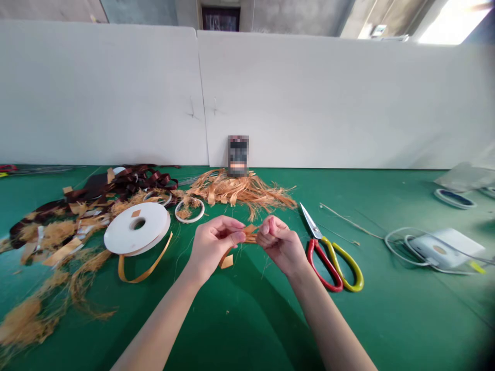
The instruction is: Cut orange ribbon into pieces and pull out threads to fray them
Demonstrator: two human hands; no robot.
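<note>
Two hands, the left hand (212,248) and the right hand (281,245), close in narrow pinching grips on a tan ribbon strip (249,235) (its frayed end (227,261) hangs below), held above the green surface (247,330), near a heap of shredded fibres (240,190).

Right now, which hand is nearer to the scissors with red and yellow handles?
Right hand, just left of the scissors; the left hand sits farther left, beyond it.

A green-covered tabletop (390,319) carries a white ribbon spool (119,233), a heap of frayed tan fibres (235,189), tangled dark brown ribbon (143,178), a thin white ring (189,221), red-and-yellow-handled scissors (324,242) and a white corded box (441,248), spread across it
</note>
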